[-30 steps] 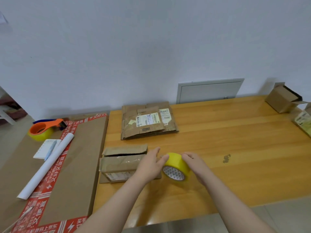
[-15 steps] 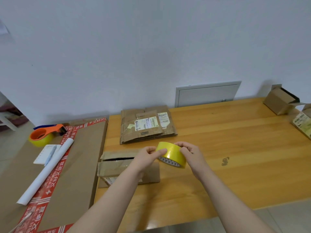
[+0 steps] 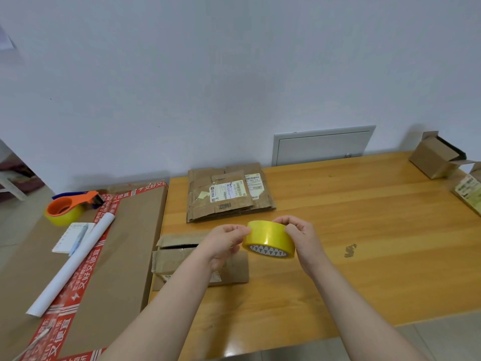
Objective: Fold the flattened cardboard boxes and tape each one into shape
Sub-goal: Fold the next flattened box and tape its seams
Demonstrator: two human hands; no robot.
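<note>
A yellow tape roll point(image 3: 269, 238) is held in the air above the wooden table point(image 3: 364, 230). My right hand point(image 3: 302, 238) grips its right side with curled fingers. My left hand point(image 3: 225, 243) pinches its left edge at the top. Below my left hand lies a small cardboard box point(image 3: 182, 259), partly folded, with a flap standing open at its back. A stack of flattened cardboard boxes point(image 3: 229, 194) with white labels lies behind it near the wall.
To the left is a big cardboard sheet with red tape point(image 3: 104, 256). On it lie an orange tape dispenser point(image 3: 69, 207), a white paper roll point(image 3: 73, 264) and a notepad with a pen point(image 3: 74, 237). Two folded boxes point(image 3: 434, 157) sit at the table's far right.
Both hands have lifted the yellow tape roll off the table and raised it, and the left hand has shifted to pinching its edge. The camera has tilted slightly.
</note>
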